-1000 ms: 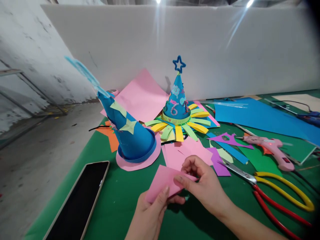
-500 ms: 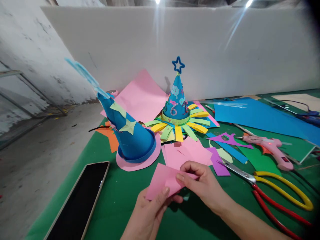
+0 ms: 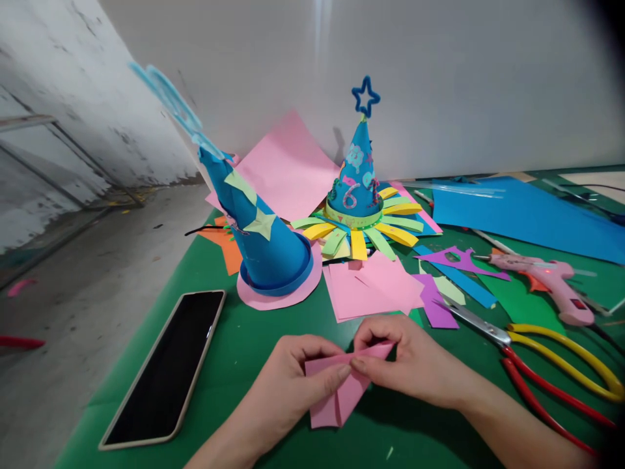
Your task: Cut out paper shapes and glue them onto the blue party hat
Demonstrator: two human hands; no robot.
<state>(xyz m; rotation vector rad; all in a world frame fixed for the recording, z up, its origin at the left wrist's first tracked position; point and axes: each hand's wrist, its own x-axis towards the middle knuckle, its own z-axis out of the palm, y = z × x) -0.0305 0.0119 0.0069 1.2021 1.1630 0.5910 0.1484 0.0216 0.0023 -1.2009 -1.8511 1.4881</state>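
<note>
Between my two hands is a small piece of pink paper (image 3: 328, 407), folded over along its upper edge. My left hand (image 3: 293, 378) grips its left part, thumb across the front. On its upper right, my right hand (image 3: 395, 355) pinches the fold between thumb and fingers. Just beyond my hands lie pink paper sheets (image 3: 368, 286) on the green table. A blue cone hat (image 3: 273, 257) with pale green stars and a pink brim leans at the left. Behind stands another blue cone hat (image 3: 359, 169), topped by a star and ringed with yellow and green strips.
A phone (image 3: 166, 371) lies on the left of the green table (image 3: 234, 397). To the right are scissors (image 3: 508, 339) with red and yellow handles and a pink glue gun (image 3: 551, 280). Purple scraps (image 3: 434, 303) and a blue sheet (image 3: 512, 212) lie farther back.
My left hand has shifted from beneath the paper to its left side. The paper has turned and its top edge is now folded over. The camera view has tilted down.
</note>
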